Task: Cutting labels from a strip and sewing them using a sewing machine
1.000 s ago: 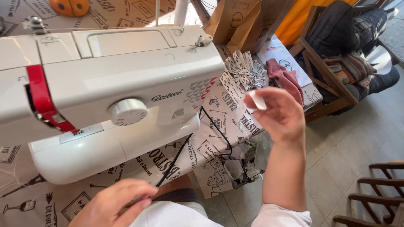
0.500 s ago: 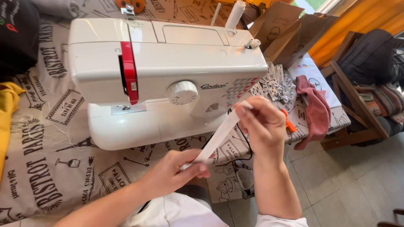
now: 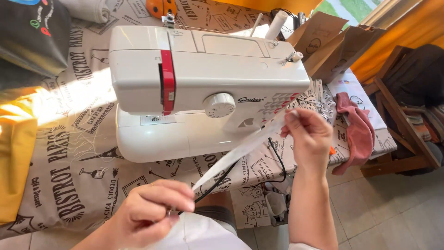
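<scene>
A narrow white fabric strip [image 3: 240, 150] stretches diagonally between my two hands. My right hand [image 3: 311, 139] pinches its upper end, in front of the right side of the white sewing machine [image 3: 208, 83]. My left hand [image 3: 155, 210] grips the lower end close to my lap, fingers closed around it. The machine has a red strip on its front and a round dial. It stands on a table covered with a beige printed cloth [image 3: 78, 185].
A pink cloth [image 3: 358, 134] hangs off the table's right edge beside a pile of white strips [image 3: 319, 99]. Brown paper bags [image 3: 333, 44] stand behind. Yellow fabric [image 3: 16, 162] and dark fabric [image 3: 32, 41] lie at left. A wooden chair [image 3: 407, 115] is at right. A black cable [image 3: 277, 159] hangs down.
My view has swung left and the machine now sits centred. My left hand rose and took the strip's lower end. The strip is now pulled taut between both hands.
</scene>
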